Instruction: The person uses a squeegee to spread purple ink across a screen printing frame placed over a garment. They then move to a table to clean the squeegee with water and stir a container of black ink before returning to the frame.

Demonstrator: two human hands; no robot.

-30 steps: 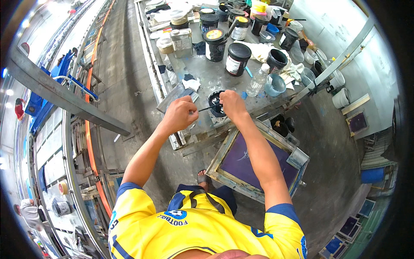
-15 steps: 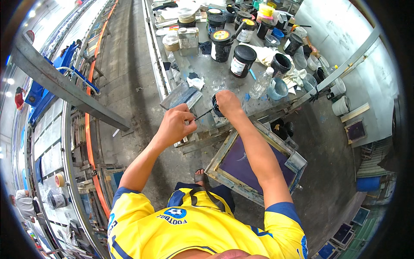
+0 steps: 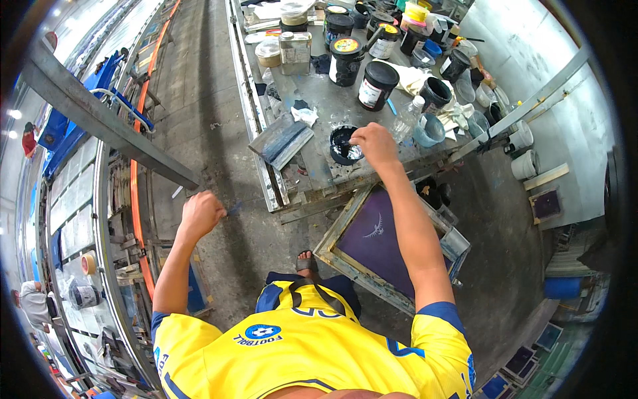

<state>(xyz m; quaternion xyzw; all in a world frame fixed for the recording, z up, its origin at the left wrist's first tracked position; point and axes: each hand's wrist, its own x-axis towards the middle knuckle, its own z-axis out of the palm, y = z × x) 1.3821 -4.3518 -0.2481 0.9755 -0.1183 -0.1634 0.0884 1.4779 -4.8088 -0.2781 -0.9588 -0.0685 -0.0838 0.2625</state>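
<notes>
A round black tub (image 3: 341,154) with dark, glossy contents and white smears stands near the front of the grey worktable. My right hand (image 3: 375,146) is at its right rim, fingers pinched together. Whatever they grip, if anything, is hidden against the dark contents. Off the table's left side, over the floor, my left hand (image 3: 201,214) is closed. A faint bluish blur shows just past its fingertips, too smeared to name. On the table left of the tub lies a flat grey-blue smeared block (image 3: 282,141), with a crumpled white cloth (image 3: 305,116) beyond it.
Black lidded tubs (image 3: 379,86), a metal can (image 3: 294,53), a clear bottle (image 3: 407,120) and a translucent cup (image 3: 429,130) crowd the table. A framed purple screen (image 3: 369,233) leans below its front edge. A grey metal beam (image 3: 109,123) crosses at left.
My left hand has moved left and down, away from the tub, and the dark stick by it no longer shows. My right hand has shifted right, uncovering the tub's opening.
</notes>
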